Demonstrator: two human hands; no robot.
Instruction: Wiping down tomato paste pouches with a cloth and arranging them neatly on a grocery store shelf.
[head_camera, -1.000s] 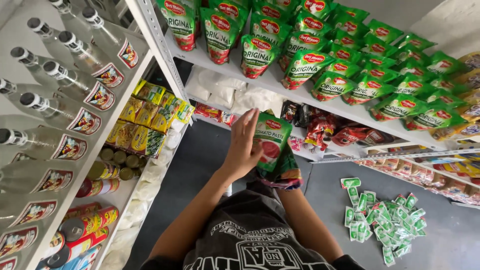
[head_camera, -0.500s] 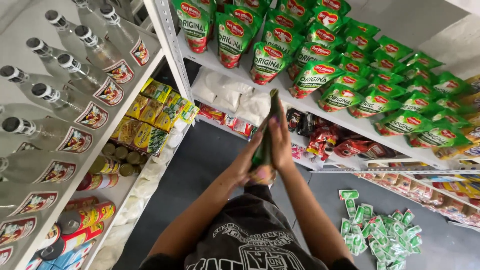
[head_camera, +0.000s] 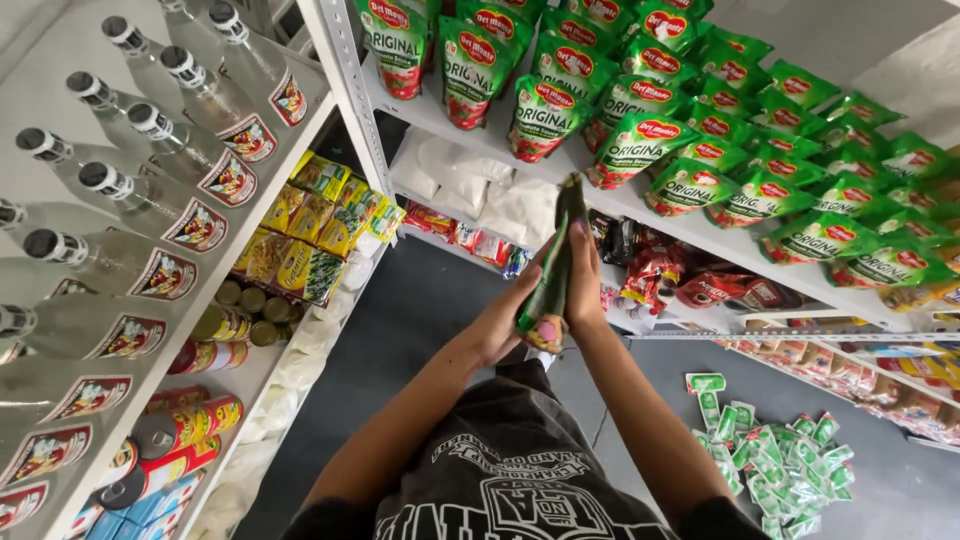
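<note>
Head view: green sauce pouch (head_camera: 553, 268) clamped edge-on between both hands.
Left hand (head_camera: 505, 318) fingers curled against one face, right hand (head_camera: 584, 275) fingers pressed flat on the other; held upright below white shelf (head_camera: 640, 210) of matching green pouches (head_camera: 700, 130). Clear bottles (head_camera: 160, 160) at left, loose green sachets (head_camera: 780, 455) on dark floor (head_camera: 420, 310).

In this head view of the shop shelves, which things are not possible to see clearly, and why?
- Green pouch: seen edge-on in the head view, its front hidden between the left hand and the right hand.
- Clear glass bottles: the left ones are cut off by the picture edge.
- Small green sachets on the floor: too small to tell what they hold.
- Lower right shelves: blurred and cut off.
</note>
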